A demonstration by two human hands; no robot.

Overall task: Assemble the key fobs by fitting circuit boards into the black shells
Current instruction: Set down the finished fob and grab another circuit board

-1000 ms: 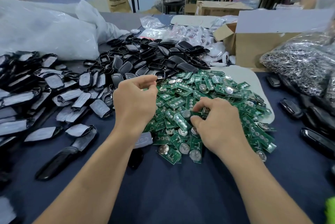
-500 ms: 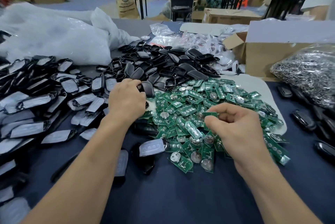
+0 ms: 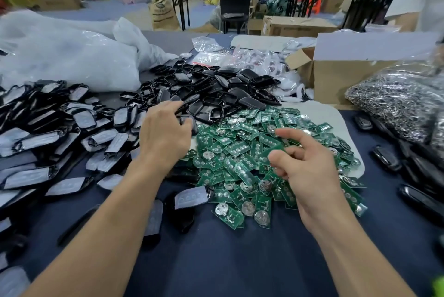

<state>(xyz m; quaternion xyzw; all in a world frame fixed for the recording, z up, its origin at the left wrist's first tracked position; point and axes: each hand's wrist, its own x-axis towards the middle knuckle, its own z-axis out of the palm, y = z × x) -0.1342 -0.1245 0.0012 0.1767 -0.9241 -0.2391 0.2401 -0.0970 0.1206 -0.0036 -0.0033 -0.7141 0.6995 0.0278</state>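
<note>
- Left hand [image 3: 165, 135] grips a shell [image 3: 192, 126], its long axis pointing away, toward the shell pile [image 3: 216, 90].
- Right hand [image 3: 310, 169], index finger straight, seems to pinch a board [image 3: 276, 151]; the blur hides its direction.

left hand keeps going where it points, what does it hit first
Likely the shell pile just ahead; the left hand seems to grip a shell at its near edge.

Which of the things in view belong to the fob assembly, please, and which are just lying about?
For the job:
black shells
circuit boards

Lying about:
white bags
cardboard box
bag of metal parts
chair
</note>
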